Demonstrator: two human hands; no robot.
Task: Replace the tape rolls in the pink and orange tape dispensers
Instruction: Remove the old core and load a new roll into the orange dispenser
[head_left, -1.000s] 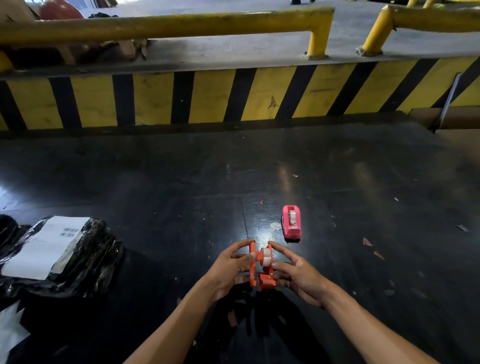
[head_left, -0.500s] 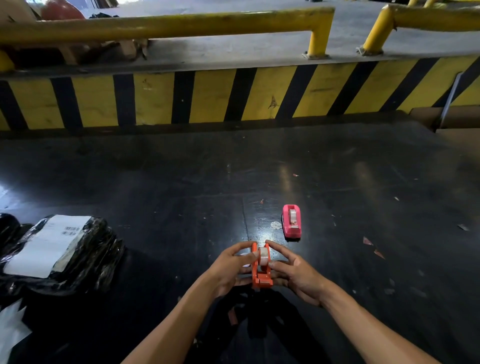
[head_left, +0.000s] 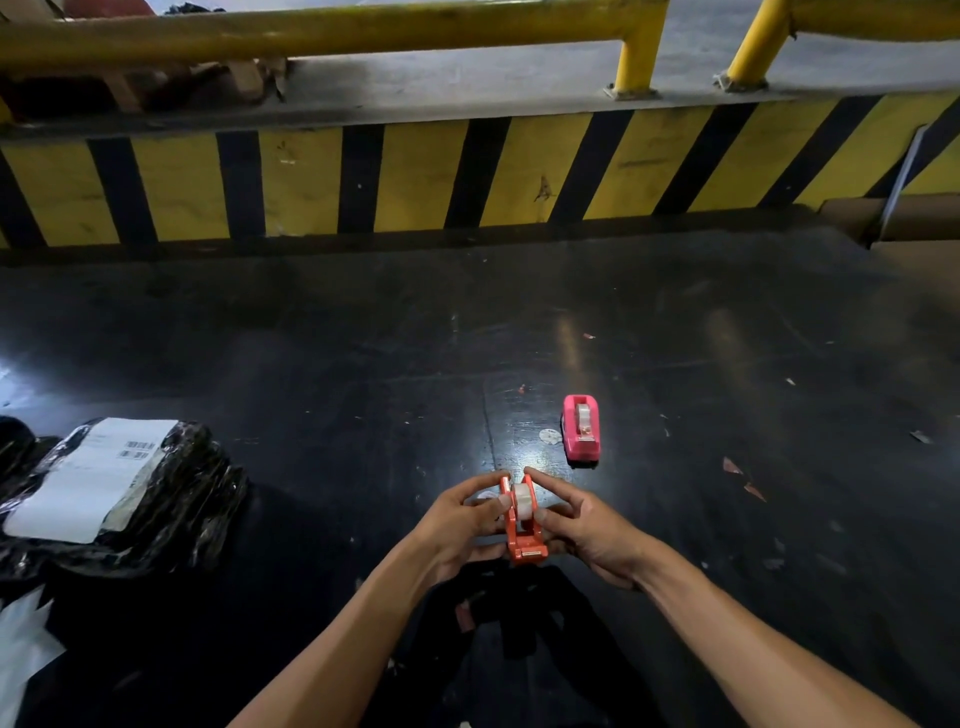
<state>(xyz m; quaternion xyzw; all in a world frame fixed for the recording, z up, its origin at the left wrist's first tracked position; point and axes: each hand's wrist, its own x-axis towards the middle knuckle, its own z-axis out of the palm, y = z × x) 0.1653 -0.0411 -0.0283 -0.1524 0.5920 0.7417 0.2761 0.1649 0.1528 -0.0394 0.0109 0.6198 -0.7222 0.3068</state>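
Observation:
The orange tape dispenser (head_left: 524, 545) sits between both hands just above the dark floor, cutter end toward me. A clear tape roll (head_left: 521, 500) rests in its cradle. My left hand (head_left: 457, 525) grips the dispenser's left side, thumb on the roll. My right hand (head_left: 587, 525) holds the right side, index finger reaching over the top of the roll. The pink tape dispenser (head_left: 582, 428) stands alone on the floor beyond my right hand, with a clear roll inside it.
A black-wrapped parcel (head_left: 109, 488) with a white label lies at the left. A yellow-and-black striped curb (head_left: 415, 176) runs across the back under yellow rails (head_left: 322, 31). Cardboard (head_left: 914, 223) sits at the far right. Small scraps dot the floor.
The two orange side walls, spread apart a second ago, have come together around the roll. Both hands stayed in place, closing in on the dispenser.

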